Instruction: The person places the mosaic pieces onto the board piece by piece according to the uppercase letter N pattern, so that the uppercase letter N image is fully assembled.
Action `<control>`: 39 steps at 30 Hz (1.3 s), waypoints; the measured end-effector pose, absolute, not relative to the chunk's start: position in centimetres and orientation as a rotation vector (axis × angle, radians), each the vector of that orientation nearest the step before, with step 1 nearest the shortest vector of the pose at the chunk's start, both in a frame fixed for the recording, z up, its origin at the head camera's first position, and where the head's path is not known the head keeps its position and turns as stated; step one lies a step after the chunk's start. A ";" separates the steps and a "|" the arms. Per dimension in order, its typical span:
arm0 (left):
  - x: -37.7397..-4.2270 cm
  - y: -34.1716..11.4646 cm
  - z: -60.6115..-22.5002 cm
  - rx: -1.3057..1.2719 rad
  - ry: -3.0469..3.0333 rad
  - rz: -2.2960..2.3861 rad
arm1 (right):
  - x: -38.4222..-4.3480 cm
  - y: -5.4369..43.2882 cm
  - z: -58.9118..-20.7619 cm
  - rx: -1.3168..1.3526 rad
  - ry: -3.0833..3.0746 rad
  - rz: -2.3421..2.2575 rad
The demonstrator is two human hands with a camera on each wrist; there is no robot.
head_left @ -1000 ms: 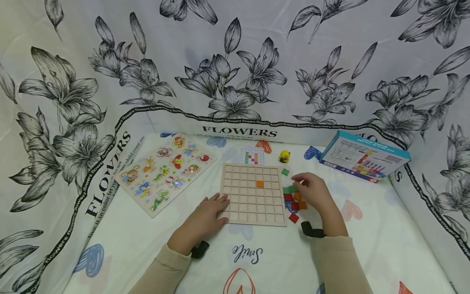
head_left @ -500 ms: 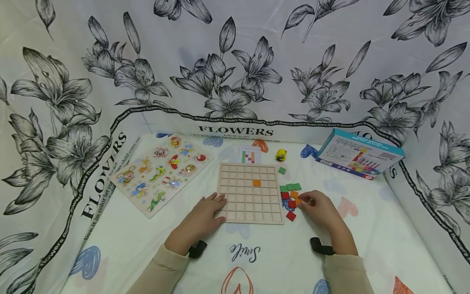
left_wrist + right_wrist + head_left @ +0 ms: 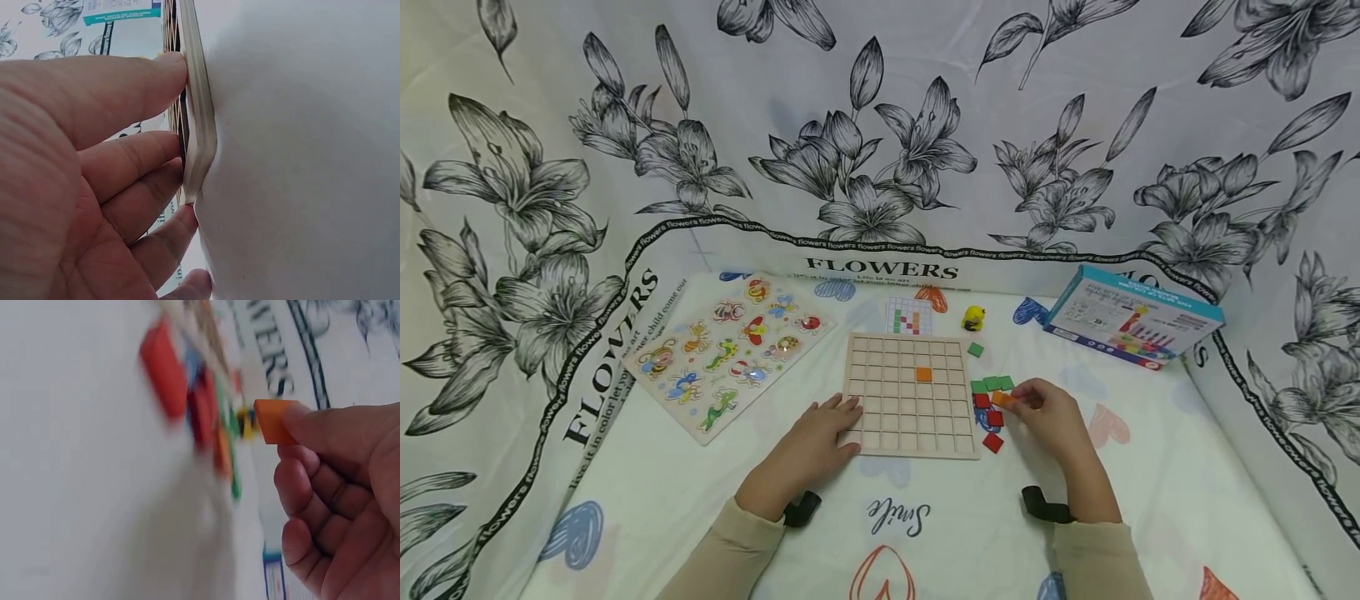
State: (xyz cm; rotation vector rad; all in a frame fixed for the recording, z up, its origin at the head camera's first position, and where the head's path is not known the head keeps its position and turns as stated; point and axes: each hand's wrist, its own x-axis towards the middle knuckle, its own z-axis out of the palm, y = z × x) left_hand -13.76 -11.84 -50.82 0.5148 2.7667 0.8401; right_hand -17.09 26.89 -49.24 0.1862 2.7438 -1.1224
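My right hand (image 3: 1051, 421) pinches an orange square tile (image 3: 272, 422) between thumb and fingers, raised off the cloth right of the wooden grid board (image 3: 887, 425). Below and beside it lie loose tiles: several green ones (image 3: 992, 383), red tiles (image 3: 993, 442) and, in the right wrist view, another orange tile (image 3: 222, 452). One orange tile (image 3: 923, 375) sits in a cell of the board's upper right part. At the board's left edge rests my left hand (image 3: 812, 446), fingers extended; the left wrist view shows its thumb and fingertips touching the edge (image 3: 201, 112).
A small pattern card (image 3: 909, 317) lies behind the board, near a yellow toy duck (image 3: 973, 317) and a lone green tile (image 3: 975, 349). An insect picture board (image 3: 730, 350) lies at the left. A blue-edged box (image 3: 1135, 321) stands at the back right.
My right hand has moved from over the green tiles towards the near side, picked up an orange tile, then shifted slightly back and left with it. The left hand stays on the board.
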 end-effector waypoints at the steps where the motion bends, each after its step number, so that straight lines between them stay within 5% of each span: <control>1: -13.7 -11.9 -50.9 0.510 2.768 0.840 | -17.4 25.9 -49.0 0.177 2.746 -1.143; 12: -13.8 -11.8 -51.2 0.498 2.759 0.846 | -21.6 17.7 -49.7 -0.203 2.754 -1.138; 39: -13.6 -11.9 -50.7 0.521 2.766 0.841 | -22.0 16.5 -50.9 -0.244 2.769 -1.065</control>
